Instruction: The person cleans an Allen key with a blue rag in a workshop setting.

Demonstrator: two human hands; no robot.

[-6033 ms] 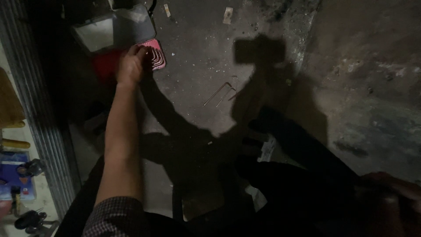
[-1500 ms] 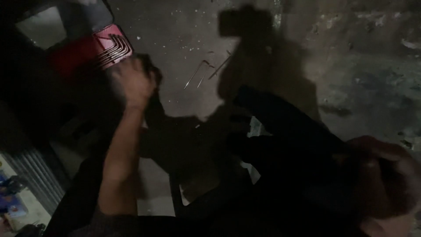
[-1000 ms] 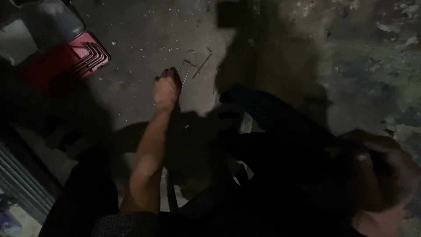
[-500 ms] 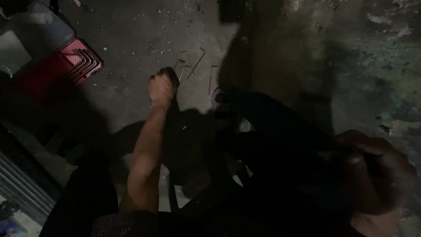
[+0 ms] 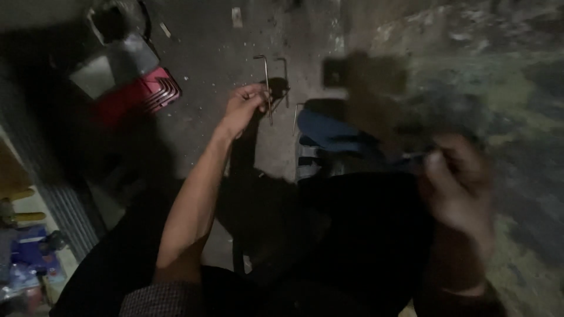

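My left hand (image 5: 244,107) reaches out over the grey concrete floor and pinches a thin L-shaped metal hex key (image 5: 266,82) by its long shaft. A second bent key (image 5: 284,71) lies on the floor just to its right, and a third (image 5: 295,116) lies a little nearer. My right hand (image 5: 457,182) is raised at the right, blurred, with its fingers closed on a small dark thing that I cannot make out. My dark trousers and a blue shoe (image 5: 332,132) fill the middle.
A red holder with several hex keys (image 5: 138,97) lies at the upper left beside a grey box (image 5: 111,61). A ribbed metal shutter (image 5: 41,158) runs along the left edge, with coloured items (image 5: 23,258) beyond it. Small debris dots the floor.
My left hand left the red holder, moved right across the floor and took hold of a hex key. The view shifted, bringing my right hand up into sight.
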